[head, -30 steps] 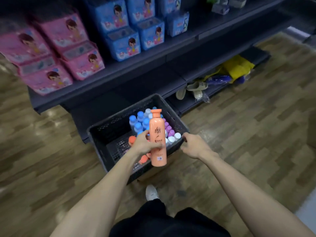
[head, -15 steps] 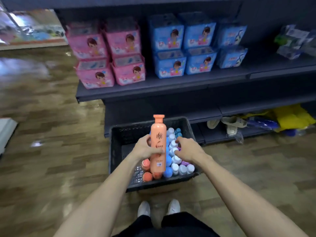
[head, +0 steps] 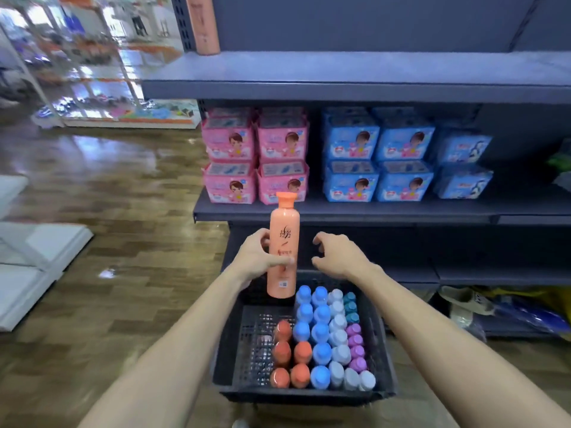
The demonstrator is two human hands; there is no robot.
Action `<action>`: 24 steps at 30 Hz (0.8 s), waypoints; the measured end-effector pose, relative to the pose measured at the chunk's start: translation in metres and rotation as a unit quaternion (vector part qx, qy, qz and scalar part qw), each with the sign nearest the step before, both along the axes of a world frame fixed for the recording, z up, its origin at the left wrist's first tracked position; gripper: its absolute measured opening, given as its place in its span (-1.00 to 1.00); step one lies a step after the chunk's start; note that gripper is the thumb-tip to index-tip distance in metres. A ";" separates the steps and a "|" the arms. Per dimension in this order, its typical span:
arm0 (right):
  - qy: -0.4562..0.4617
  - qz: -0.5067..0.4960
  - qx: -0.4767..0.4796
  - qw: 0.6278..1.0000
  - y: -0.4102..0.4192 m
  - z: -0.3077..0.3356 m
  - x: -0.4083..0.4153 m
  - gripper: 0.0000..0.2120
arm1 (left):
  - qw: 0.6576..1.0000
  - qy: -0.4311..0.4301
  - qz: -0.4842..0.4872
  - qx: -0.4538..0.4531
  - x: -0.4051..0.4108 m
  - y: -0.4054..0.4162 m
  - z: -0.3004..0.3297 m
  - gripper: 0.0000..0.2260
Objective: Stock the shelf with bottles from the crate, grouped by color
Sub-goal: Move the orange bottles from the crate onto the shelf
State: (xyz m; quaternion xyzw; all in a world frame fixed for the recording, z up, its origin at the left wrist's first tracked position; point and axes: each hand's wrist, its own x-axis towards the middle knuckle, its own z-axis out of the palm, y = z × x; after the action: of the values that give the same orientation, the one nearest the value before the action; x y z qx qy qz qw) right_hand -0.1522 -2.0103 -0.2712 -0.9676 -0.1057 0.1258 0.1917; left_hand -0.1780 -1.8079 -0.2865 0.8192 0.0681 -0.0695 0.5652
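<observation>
My left hand (head: 262, 257) grips an upright orange bottle (head: 282, 239) above the far left corner of the black crate (head: 234, 350). My right hand (head: 335, 256) hovers just right of the bottle, fingers loosely curled, holding nothing. Inside the crate stand rows of bottles seen from their caps: orange caps (head: 290, 356) at the left, blue caps (head: 312, 329) beside them, grey-white caps (head: 338, 335), then purple caps (head: 355, 344) and teal caps (head: 350, 307) at the right. Another orange bottle (head: 202, 24) stands at the left end of the upper shelf (head: 340, 71).
The middle shelf (head: 401, 208) carries stacked pink packs (head: 256, 156) at the left and blue packs (head: 401, 162) at the right. Slippers and bags lie on the bottom shelf (head: 494, 307). White boards (head: 31, 257) lie on the wooden floor at the left.
My left hand has lifted the orange bottle higher above the crate. My right hand has left the crate's bottles and risen beside it. My view has tilted up to the upper shelf.
</observation>
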 end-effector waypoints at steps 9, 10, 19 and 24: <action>-0.175 0.024 0.049 0.983 0.041 0.149 0.062 -0.63 | 0.981 -0.193 0.002 0.028 0.058 0.045 0.141 -0.49; -0.197 0.030 0.055 0.978 0.047 0.171 0.068 -0.64 | 0.976 -0.218 0.003 0.028 0.064 0.051 0.162 -0.49; -0.301 0.043 0.055 0.951 0.086 0.305 0.102 -0.64 | 0.940 -0.338 0.027 0.028 0.106 0.096 0.298 -0.51; -0.313 0.048 0.029 0.948 0.108 0.328 0.112 -0.61 | 0.938 -0.344 0.039 0.021 0.119 0.111 0.320 -0.51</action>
State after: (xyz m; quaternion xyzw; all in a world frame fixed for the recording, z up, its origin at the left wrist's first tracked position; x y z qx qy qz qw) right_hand -0.0401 -1.9024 0.0570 -0.9461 -0.2106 -0.1773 0.1706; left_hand -0.0593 -1.6973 0.0332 0.8017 -0.0973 0.2395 0.5389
